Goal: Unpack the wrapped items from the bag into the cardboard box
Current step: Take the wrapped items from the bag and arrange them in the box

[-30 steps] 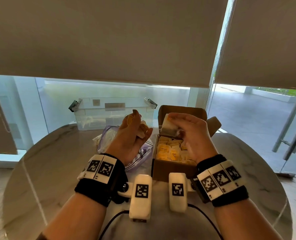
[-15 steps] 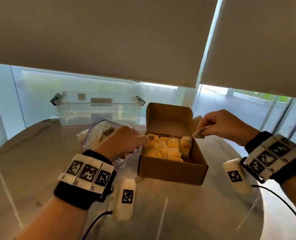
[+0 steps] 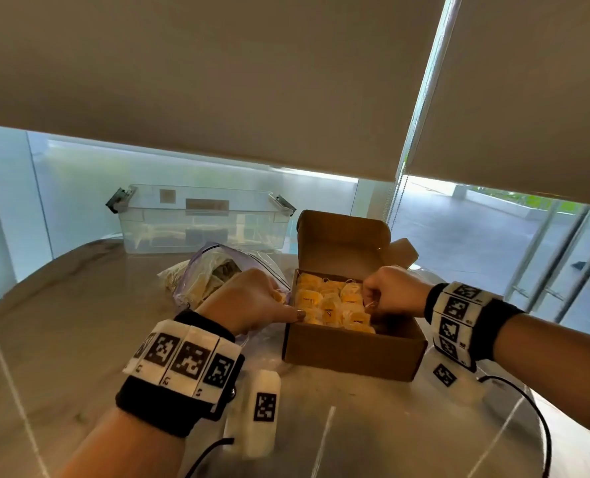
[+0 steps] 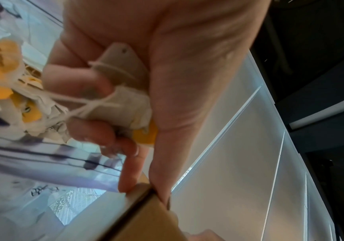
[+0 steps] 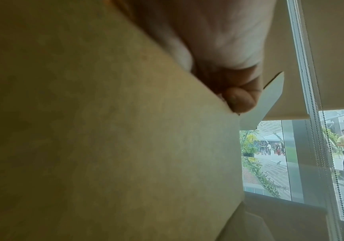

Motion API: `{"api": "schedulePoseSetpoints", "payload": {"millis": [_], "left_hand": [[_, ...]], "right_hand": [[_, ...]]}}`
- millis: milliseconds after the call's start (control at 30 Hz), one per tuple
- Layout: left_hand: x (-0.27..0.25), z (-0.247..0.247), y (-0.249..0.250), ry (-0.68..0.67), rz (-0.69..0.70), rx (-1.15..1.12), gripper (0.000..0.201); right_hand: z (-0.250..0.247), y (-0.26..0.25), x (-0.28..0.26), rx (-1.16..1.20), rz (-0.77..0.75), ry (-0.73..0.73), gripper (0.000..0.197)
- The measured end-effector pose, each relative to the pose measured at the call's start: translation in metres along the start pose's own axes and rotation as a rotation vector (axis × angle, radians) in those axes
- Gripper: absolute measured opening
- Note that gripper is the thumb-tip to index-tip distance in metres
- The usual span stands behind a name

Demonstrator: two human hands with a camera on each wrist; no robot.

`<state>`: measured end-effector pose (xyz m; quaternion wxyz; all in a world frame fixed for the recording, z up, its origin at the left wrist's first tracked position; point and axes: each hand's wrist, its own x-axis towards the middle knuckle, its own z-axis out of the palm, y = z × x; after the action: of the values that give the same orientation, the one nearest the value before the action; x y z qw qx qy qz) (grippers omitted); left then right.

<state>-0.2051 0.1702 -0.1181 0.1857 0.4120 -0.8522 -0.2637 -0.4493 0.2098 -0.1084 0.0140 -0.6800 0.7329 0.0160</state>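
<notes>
**Both hands at the box, one packet in your left**

Your left hand (image 3: 252, 301) sits at the near-left corner of the cardboard box (image 3: 352, 353), between it and the zip bag (image 3: 214, 274). Its fingers are curled around a wrapped item (image 4: 123, 104), a pale paper packet bound with white string, with a yellow label showing at its lower edge; the index finger and thumb reach down and touch the box's edge. In the head view your thumb lies along the box's left rim.

Your right hand (image 3: 395, 291) is over the right side of the box, knuckles up and fingers bent down into it. From the right wrist view only one bent fingertip (image 5: 239, 99) shows, tight against the box wall, and the head view is soft there, so you cannot tell whether that hand has hold of anything.

The box stands open on the round marble table (image 3: 62, 339), its lid flap upright at the back. Inside lie the yellow-labelled packets (image 3: 331, 305) already placed, filling most of the floor. The bag lies just to the left of the box, mouth open, with more pale packets inside.

Behind the bag stands a clear plastic bin (image 3: 200, 219) with latches at its ends. Roller blinds (image 3: 217, 81) hang low over the window beyond.
</notes>
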Motion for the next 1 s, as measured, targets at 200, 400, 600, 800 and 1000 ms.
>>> {"api": "schedulePoseSetpoints", "payload": {"millis": [200, 400, 600, 800, 1000], "left_hand": [[-0.001, 0.0, 0.001, 0.009, -0.02, -0.017, 0.027], [-0.002, 0.001, 0.004, 0.023, -0.017, -0.006, 0.023], [-0.004, 0.0, 0.005, 0.025, 0.002, 0.03, 0.022], [-0.012, -0.01, 0.019, 0.088, 0.152, -0.185, 0.026], [-0.015, -0.01, 0.029, 0.04, 0.003, -0.918, 0.013]], "right_hand": [[0.001, -0.001, -0.001, 0.084, 0.029, -0.071, 0.021], [0.011, -0.003, -0.001, 0.015, 0.055, 0.087, 0.012], [0.01, -0.001, -0.002, -0.024, 0.06, 0.209, 0.016], [-0.007, 0.009, -0.011, 0.053, 0.138, 0.244, 0.038], [-0.012, 0.013, -0.017, -0.009, 0.149, 0.353, 0.029]]}}
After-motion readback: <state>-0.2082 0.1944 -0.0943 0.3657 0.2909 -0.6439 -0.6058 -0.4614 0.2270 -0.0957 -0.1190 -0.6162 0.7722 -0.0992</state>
